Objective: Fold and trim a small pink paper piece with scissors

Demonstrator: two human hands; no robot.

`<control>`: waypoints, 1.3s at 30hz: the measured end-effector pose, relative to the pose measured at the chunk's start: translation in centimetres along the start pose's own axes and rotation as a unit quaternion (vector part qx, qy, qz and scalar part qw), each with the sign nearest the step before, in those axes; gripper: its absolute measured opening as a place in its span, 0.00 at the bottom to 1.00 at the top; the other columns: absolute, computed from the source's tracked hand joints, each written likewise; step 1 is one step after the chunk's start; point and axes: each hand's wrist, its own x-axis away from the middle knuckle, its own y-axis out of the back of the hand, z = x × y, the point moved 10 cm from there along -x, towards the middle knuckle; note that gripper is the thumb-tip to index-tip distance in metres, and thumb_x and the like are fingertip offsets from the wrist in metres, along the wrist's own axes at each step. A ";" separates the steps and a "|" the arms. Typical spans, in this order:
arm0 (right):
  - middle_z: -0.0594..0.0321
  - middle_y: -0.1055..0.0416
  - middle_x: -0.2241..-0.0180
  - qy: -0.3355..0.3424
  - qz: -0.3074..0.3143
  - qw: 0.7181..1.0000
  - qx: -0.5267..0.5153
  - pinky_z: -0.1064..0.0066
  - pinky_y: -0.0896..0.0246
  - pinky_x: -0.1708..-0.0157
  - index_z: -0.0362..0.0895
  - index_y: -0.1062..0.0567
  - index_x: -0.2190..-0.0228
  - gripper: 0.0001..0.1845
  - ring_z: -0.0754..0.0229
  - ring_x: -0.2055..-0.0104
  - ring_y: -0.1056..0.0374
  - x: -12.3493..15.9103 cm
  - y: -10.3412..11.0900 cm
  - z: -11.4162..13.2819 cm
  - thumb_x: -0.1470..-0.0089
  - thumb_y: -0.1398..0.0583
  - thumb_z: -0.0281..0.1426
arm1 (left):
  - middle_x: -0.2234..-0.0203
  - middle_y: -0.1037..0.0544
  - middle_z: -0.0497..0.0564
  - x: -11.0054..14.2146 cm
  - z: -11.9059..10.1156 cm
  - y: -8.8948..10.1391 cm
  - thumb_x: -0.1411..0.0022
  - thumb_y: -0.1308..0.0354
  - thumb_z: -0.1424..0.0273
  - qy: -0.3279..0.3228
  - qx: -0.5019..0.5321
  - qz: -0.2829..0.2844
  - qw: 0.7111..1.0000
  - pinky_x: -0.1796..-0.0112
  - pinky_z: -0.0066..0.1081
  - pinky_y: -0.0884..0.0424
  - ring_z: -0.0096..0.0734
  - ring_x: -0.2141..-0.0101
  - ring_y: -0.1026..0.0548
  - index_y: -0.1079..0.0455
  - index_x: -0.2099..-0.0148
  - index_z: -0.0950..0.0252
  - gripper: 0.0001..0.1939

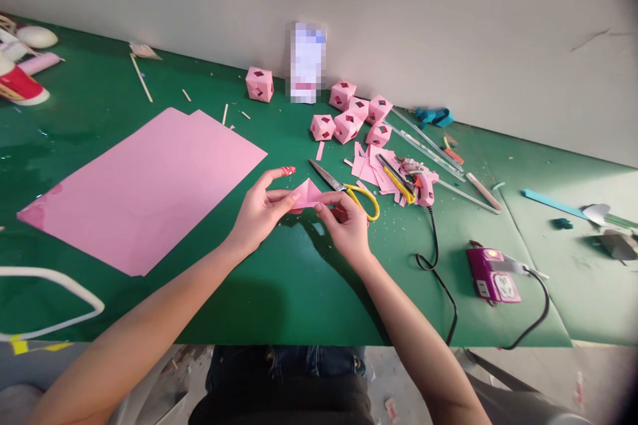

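Note:
A small folded pink paper piece is held just above the green table between both hands. My left hand pinches its left side with thumb and fingers, the index finger raised. My right hand pinches its right side. Yellow-handled scissors lie on the table right behind my right hand. A stack of large pink paper sheets lies flat to the left of my left hand.
Several pink paper cubes stand near the wall. Pink scraps, a yellow utility knife and a pink glue gun lie right of the scissors; its black cord runs forward. A pink power strip sits farther right.

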 end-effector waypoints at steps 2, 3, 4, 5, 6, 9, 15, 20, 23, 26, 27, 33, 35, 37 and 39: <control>0.60 0.19 0.62 -0.028 -0.013 0.999 -0.021 0.64 0.26 0.59 0.48 0.20 0.64 0.13 0.57 0.60 0.23 0.0 0.2 -0.6 0.39 0.33 0.44 | 0.67 0.15 0.49 0.1 -0.1 -0.1 0.41 0.27 0.56 -0.008 0.004 0.008 1.000 0.57 0.38 0.16 0.39 0.64 0.14 0.32 0.38 0.61 0.33; 0.61 0.19 0.63 -0.039 -0.020 0.999 -0.027 0.65 0.26 0.60 0.48 0.21 0.65 0.14 0.57 0.62 0.23 0.0 0.3 -0.8 0.40 0.32 0.45 | 0.65 0.14 0.50 0.1 -0.2 -0.2 0.42 0.26 0.56 -0.010 0.005 0.015 1.000 0.57 0.37 0.16 0.40 0.63 0.14 0.32 0.38 0.61 0.34; 0.62 0.20 0.65 -0.049 -0.027 0.998 -0.030 0.65 0.26 0.62 0.47 0.21 0.65 0.15 0.58 0.64 0.24 0.0 0.4 -1.0 0.41 0.32 0.46 | 0.62 0.14 0.52 0.2 -0.2 -0.3 0.44 0.25 0.56 -0.012 0.005 0.020 1.000 0.57 0.36 0.16 0.42 0.61 0.13 0.32 0.37 0.60 0.37; 0.62 0.20 0.67 -0.055 -0.032 0.997 -0.032 0.65 0.27 0.63 0.47 0.21 0.66 0.16 0.58 0.66 0.24 0.0 0.5 -1.0 0.42 0.31 0.47 | 0.59 0.14 0.53 0.2 -0.2 -0.3 0.47 0.23 0.57 -0.013 0.002 0.022 1.000 0.57 0.36 0.16 0.43 0.60 0.13 0.32 0.37 0.60 0.39; 0.63 0.21 0.68 -0.058 -0.036 0.997 -0.034 0.65 0.27 0.64 0.47 0.22 0.65 0.16 0.59 0.67 0.25 0.0 0.5 -1.1 0.42 0.31 0.47 | 0.58 0.14 0.53 0.2 -0.1 -0.2 0.48 0.22 0.58 -0.014 -0.004 0.019 1.000 0.58 0.36 0.16 0.45 0.59 0.13 0.32 0.37 0.59 0.40; 0.64 0.21 0.68 -0.054 -0.040 0.997 -0.048 0.65 0.27 0.63 0.48 0.23 0.60 0.17 0.59 0.66 0.24 0.0 0.5 -0.9 0.43 0.30 0.46 | 0.61 0.14 0.53 0.1 -0.1 0.6 0.48 0.22 0.58 -0.017 -0.030 -0.013 0.999 0.60 0.36 0.15 0.46 0.61 0.13 0.32 0.37 0.59 0.40; 0.65 0.19 0.68 -0.090 -0.017 0.993 -0.078 0.66 0.27 0.64 0.49 0.23 0.57 0.22 0.59 0.67 0.23 0.1 -0.2 -1.5 0.48 0.27 0.45 | 0.66 0.14 0.50 -0.2 0.1 1.6 0.46 0.23 0.57 -0.033 -0.022 -0.041 0.998 0.57 0.40 0.14 0.42 0.67 0.13 0.30 0.41 0.60 0.34; 0.63 0.18 0.68 -0.078 -0.052 0.993 -0.065 0.64 0.24 0.61 0.48 0.21 0.62 0.16 0.56 0.64 0.21 0.1 0.6 -1.1 0.46 0.28 0.45 | 0.64 0.14 0.52 -0.2 0.1 1.0 0.45 0.23 0.56 -0.027 -0.005 -0.024 0.999 0.56 0.41 0.14 0.44 0.64 0.13 0.32 0.38 0.61 0.37; 0.63 0.18 0.63 -0.029 -0.064 0.997 -0.009 0.65 0.23 0.61 0.52 0.20 0.53 0.16 0.56 0.61 0.21 0.1 1.1 -0.3 0.42 0.30 0.42 | 0.63 0.14 0.53 -0.3 0.3 0.2 0.42 0.27 0.52 0.000 0.048 -0.003 0.999 0.53 0.43 0.15 0.44 0.61 0.13 0.34 0.39 0.62 0.36; 0.61 0.18 0.58 0.037 -0.049 0.996 0.057 0.62 0.22 0.60 0.56 0.19 0.51 0.14 0.54 0.57 0.21 0.2 1.0 0.9 0.39 0.33 0.40 | 0.65 0.15 0.51 -0.4 0.9 -0.2 0.40 0.28 0.53 0.031 0.080 0.005 0.996 0.51 0.45 0.16 0.43 0.60 0.13 0.33 0.42 0.62 0.32; 0.60 0.18 0.57 0.065 -0.041 0.993 0.084 0.61 0.22 0.58 0.56 0.18 0.53 0.11 0.53 0.56 0.21 0.2 0.9 1.4 0.37 0.34 0.39 | 0.66 0.15 0.51 -0.4 1.1 -0.1 0.41 0.27 0.55 0.038 0.085 0.002 0.996 0.50 0.45 0.16 0.42 0.60 0.13 0.33 0.43 0.62 0.31; 0.59 0.19 0.55 0.158 -0.028 0.972 0.170 0.59 0.23 0.54 0.56 0.14 0.62 0.10 0.54 0.56 0.21 0.6 0.3 3.0 0.34 0.38 0.34 | 0.71 0.19 0.45 -0.5 1.6 0.3 0.46 0.23 0.60 0.071 0.121 -0.020 0.990 0.59 0.33 0.17 0.32 0.68 0.16 0.30 0.47 0.62 0.29; 0.60 0.19 0.56 0.160 -0.029 0.971 0.174 0.59 0.23 0.52 0.56 0.15 0.61 0.09 0.53 0.55 0.21 0.6 0.3 3.0 0.34 0.37 0.34 | 0.69 0.18 0.46 -0.4 1.4 0.0 0.46 0.23 0.62 0.081 0.125 -0.014 0.989 0.60 0.31 0.18 0.30 0.67 0.17 0.30 0.47 0.62 0.29; 0.60 0.19 0.56 0.161 -0.026 0.972 0.170 0.60 0.23 0.52 0.55 0.15 0.60 0.06 0.53 0.54 0.21 0.6 0.1 3.0 0.36 0.35 0.35 | 0.64 0.16 0.48 -0.3 1.2 -0.3 0.48 0.22 0.64 0.086 0.119 -0.009 0.989 0.60 0.31 0.18 0.31 0.65 0.17 0.30 0.47 0.61 0.30; 0.59 0.19 0.56 0.161 -0.021 0.973 0.165 0.60 0.22 0.53 0.53 0.16 0.60 0.05 0.53 0.55 0.21 0.6 0.0 3.1 0.38 0.32 0.37 | 0.62 0.16 0.49 -0.1 1.0 -0.4 0.50 0.22 0.66 0.086 0.111 -0.009 0.990 0.60 0.32 0.18 0.31 0.65 0.17 0.31 0.46 0.61 0.31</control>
